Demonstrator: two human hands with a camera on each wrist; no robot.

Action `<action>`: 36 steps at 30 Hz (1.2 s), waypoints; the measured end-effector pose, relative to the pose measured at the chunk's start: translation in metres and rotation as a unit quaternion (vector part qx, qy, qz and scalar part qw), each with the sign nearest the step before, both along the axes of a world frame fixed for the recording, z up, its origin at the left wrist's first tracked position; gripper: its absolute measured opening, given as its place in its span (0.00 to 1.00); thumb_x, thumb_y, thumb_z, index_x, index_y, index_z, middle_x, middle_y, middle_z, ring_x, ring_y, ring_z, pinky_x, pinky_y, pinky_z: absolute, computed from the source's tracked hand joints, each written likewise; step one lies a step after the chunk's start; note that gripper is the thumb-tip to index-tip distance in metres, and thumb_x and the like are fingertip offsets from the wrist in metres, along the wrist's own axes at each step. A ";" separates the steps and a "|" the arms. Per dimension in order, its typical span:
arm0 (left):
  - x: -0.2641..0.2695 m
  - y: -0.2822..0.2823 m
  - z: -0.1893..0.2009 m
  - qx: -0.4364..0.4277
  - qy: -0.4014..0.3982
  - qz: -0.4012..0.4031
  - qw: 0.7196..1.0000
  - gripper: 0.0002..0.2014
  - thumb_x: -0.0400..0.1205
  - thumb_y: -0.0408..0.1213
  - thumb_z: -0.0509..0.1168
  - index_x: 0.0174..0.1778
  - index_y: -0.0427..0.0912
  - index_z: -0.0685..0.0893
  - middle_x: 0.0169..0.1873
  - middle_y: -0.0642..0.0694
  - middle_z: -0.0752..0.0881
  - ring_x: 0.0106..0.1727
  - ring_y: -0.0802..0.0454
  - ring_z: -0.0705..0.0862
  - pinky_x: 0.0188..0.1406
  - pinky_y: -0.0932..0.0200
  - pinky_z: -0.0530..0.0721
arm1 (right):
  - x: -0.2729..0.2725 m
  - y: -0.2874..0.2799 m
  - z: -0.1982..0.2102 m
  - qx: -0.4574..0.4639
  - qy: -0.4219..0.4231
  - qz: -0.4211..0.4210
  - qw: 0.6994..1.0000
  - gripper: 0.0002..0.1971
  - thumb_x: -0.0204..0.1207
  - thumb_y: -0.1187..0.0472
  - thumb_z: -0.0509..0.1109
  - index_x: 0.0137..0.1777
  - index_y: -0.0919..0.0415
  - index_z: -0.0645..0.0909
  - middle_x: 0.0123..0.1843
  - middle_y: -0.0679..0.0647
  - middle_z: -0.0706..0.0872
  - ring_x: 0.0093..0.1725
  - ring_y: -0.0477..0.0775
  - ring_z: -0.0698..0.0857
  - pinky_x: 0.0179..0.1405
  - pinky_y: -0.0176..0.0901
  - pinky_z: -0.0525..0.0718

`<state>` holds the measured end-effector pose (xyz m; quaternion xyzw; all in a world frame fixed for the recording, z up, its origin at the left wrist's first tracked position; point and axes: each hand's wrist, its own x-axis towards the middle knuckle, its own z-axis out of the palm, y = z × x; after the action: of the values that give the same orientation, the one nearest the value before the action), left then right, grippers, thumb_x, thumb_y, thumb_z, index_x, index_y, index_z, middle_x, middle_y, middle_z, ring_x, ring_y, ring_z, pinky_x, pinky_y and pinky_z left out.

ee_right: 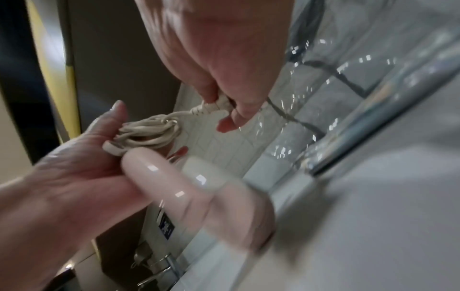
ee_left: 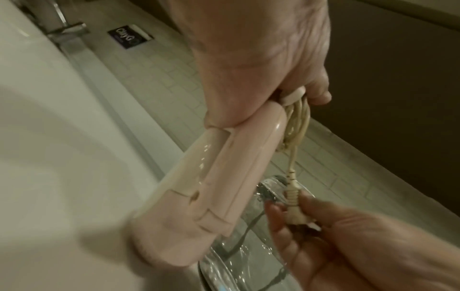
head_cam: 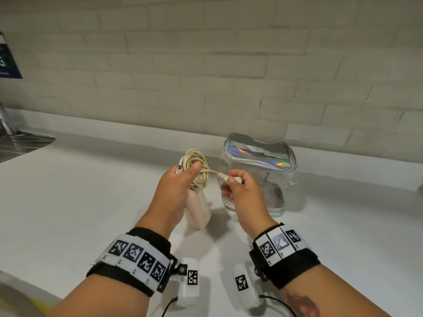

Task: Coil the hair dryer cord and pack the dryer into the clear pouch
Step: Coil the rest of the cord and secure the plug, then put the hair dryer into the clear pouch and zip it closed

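My left hand (head_cam: 180, 179) grips the pale pink hair dryer (head_cam: 198, 210) near its top, thumb pressed over the coiled cream cord (head_cam: 198, 167). The dryer (ee_left: 211, 187) hangs down toward the counter, its lower end close to the surface. A short stretch of cord runs right to the plug (head_cam: 233, 178), which my right hand (head_cam: 240, 191) pinches between thumb and fingers. In the right wrist view the plug (ee_right: 219, 105) and the coil (ee_right: 149, 132) are close together. The clear pouch (head_cam: 258, 170) with a holographic silver top stands just behind my right hand.
A white counter (head_cam: 91, 191) spreads to all sides, backed by a white brick wall (head_cam: 206, 65). A steel sink (head_cam: 20, 143) with a tap sits at the far left. A dark blue label (head_cam: 9, 62) hangs on the wall at left.
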<state>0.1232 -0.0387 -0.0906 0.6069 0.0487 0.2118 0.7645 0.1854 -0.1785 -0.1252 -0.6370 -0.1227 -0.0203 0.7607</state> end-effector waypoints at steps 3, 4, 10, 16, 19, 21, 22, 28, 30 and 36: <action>0.004 -0.006 -0.006 -0.073 -0.009 -0.044 0.996 0.20 0.74 0.43 0.73 0.57 0.36 0.84 0.43 0.41 0.89 0.45 0.47 0.88 0.47 0.52 0.86 | -0.006 0.011 -0.014 -0.103 -0.006 0.057 0.993 0.10 0.82 0.63 0.63 0.51 0.50 0.84 0.49 0.55 0.86 0.46 0.53 0.85 0.42 0.45 0.86; 0.005 -0.009 -0.008 -0.079 -0.007 -0.060 0.995 0.18 0.73 0.41 0.73 0.56 0.37 0.84 0.43 0.43 0.89 0.45 0.48 0.89 0.45 0.55 0.86 | -0.008 0.014 -0.014 -0.127 -0.017 0.069 0.989 0.12 0.81 0.64 0.63 0.52 0.48 0.86 0.54 0.56 0.85 0.49 0.55 0.86 0.39 0.44 0.87; 0.009 -0.015 -0.012 0.017 0.012 -0.146 0.989 0.15 0.73 0.34 0.69 0.54 0.53 0.90 0.55 0.53 0.88 0.58 0.55 0.85 0.57 0.61 0.80 | -0.006 0.010 0.003 -0.226 -0.082 0.040 0.970 0.12 0.79 0.69 0.62 0.60 0.67 0.81 0.46 0.47 0.85 0.48 0.50 0.85 0.42 0.28 0.79; 0.021 -0.021 -0.002 0.141 0.023 0.008 0.990 0.21 0.78 0.22 0.61 0.52 0.55 0.87 0.37 0.45 0.85 0.39 0.50 0.85 0.36 0.62 0.84 | 0.002 0.002 0.016 -0.422 -0.183 0.075 0.885 0.16 0.82 0.62 0.62 0.68 0.60 0.79 0.54 0.57 0.82 0.57 0.64 0.84 0.40 0.38 0.77; 0.018 -0.013 0.007 0.140 0.018 0.078 0.987 0.18 0.79 0.23 0.62 0.49 0.54 0.85 0.37 0.50 0.86 0.28 0.61 0.84 0.25 0.67 0.79 | 0.006 -0.016 0.041 -0.438 -0.297 -0.069 0.846 0.19 0.79 0.58 0.66 0.70 0.55 0.79 0.64 0.58 0.84 0.61 0.61 0.81 0.58 0.46 0.77; 0.014 -0.007 0.014 0.170 0.019 0.099 0.980 0.18 0.79 0.23 0.61 0.51 0.54 0.85 0.37 0.51 0.84 0.23 0.65 0.80 0.20 0.69 0.75 | 0.018 -0.029 0.054 -0.407 -0.360 -0.195 0.816 0.24 0.71 0.56 0.74 0.68 0.57 0.80 0.64 0.58 0.84 0.64 0.64 0.79 0.65 0.51 0.74; 0.012 -0.004 0.019 0.181 0.017 0.101 0.978 0.18 0.79 0.23 0.61 0.52 0.53 0.85 0.37 0.50 0.84 0.22 0.66 0.79 0.19 0.69 0.75 | 0.029 -0.034 0.059 -0.456 -0.352 -0.221 0.787 0.30 0.68 0.52 0.76 0.71 0.56 0.77 0.68 0.60 0.81 0.68 0.66 0.76 0.69 0.55 0.71; 0.008 0.016 0.056 0.184 -0.014 0.103 0.977 0.18 0.80 0.24 0.62 0.51 0.55 0.86 0.37 0.57 0.86 0.30 0.62 0.82 0.26 0.67 0.76 | 0.071 -0.050 0.074 -0.645 -0.178 -0.093 0.737 0.26 0.67 0.40 0.72 0.64 0.46 0.76 0.61 0.55 0.84 0.65 0.62 0.81 0.66 0.64 0.70; 0.010 0.021 0.070 0.133 -0.054 0.077 0.987 0.19 0.79 0.21 0.61 0.49 0.53 0.86 0.29 0.64 0.84 0.28 0.61 0.80 0.32 0.60 0.75 | 0.074 -0.053 0.090 -0.610 -0.186 -0.070 0.767 0.15 0.72 0.42 0.69 0.54 0.48 0.83 0.47 0.52 0.87 0.51 0.59 0.86 0.52 0.51 0.78; 0.029 -0.003 0.113 0.037 -0.217 0.074 0.973 0.17 0.76 0.19 0.61 0.42 0.49 0.83 0.38 0.58 0.79 0.36 0.56 0.78 0.38 0.56 0.79 | 0.083 -0.061 0.144 -0.571 -0.171 -0.077 0.799 0.21 0.81 0.44 0.60 0.52 0.61 0.85 0.45 0.63 0.87 0.44 0.63 0.83 0.40 0.47 0.77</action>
<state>0.1526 -0.0416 0.0224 0.5687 -0.0813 0.3965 0.7161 0.2686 -0.2399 0.0193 -0.9496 -0.1905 -0.1136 0.2215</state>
